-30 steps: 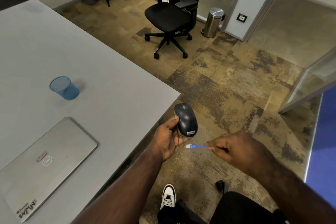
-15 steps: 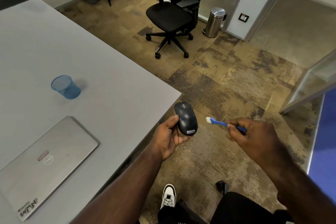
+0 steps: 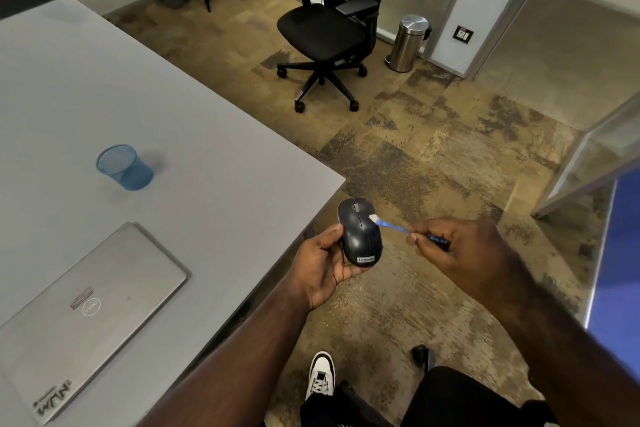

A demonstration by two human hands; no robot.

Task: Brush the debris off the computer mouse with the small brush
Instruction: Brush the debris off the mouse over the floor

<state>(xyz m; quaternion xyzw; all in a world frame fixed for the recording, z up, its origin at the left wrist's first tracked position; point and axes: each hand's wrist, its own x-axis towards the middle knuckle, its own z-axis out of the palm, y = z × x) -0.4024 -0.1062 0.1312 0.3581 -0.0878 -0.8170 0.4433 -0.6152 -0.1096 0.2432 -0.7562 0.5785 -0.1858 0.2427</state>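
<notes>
A dark computer mouse with a small label at its near end rests in my left hand, held in the air just off the table's corner. My right hand pinches a small blue brush by its handle. The brush's white bristle tip touches the mouse's upper right side, close to the scroll wheel. The rear of the handle is hidden inside my fingers.
A grey table to the left carries a closed silver laptop and a blue mesh cup. Farther off on the carpet stand a black office chair and a steel bin. My shoe is below.
My right hand has swung the brush up from below the mouse, then leftward, so the bristles now touch the mouse's upper right side. My left hand keeps the mouse still.
</notes>
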